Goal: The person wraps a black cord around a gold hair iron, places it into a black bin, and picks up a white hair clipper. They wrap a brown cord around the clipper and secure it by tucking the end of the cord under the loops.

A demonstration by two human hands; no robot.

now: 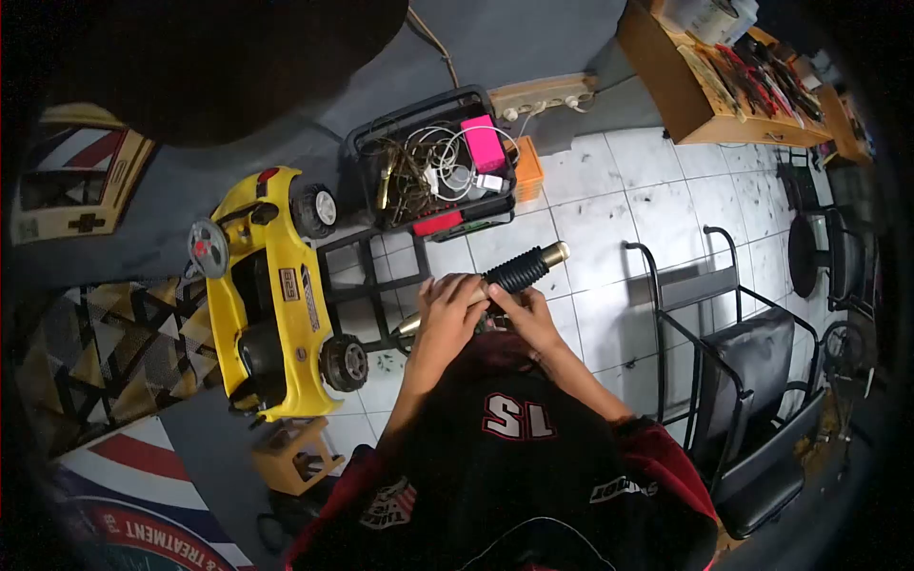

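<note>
Both hands meet around a gold-tipped tool (517,271) with a black ribbed sleeve, near the middle of the view. My left hand (451,314) has its fingers wrapped over the tool's tan part, and a pointed metal end sticks out to its left. Against the lower edge of the black ribbed sleeve, my right hand (526,319) closes on the tool with its thumb. The sleeve and gold end point up to the right, beyond the fingers.
A yellow toy car (309,319) stands at left. Behind the hands, a black crate (365,143) holds cables and a pink box (483,143). Black-framed chairs (752,352) stand at right on white tiles. A wooden cabinet (666,76) with tools is at upper right.
</note>
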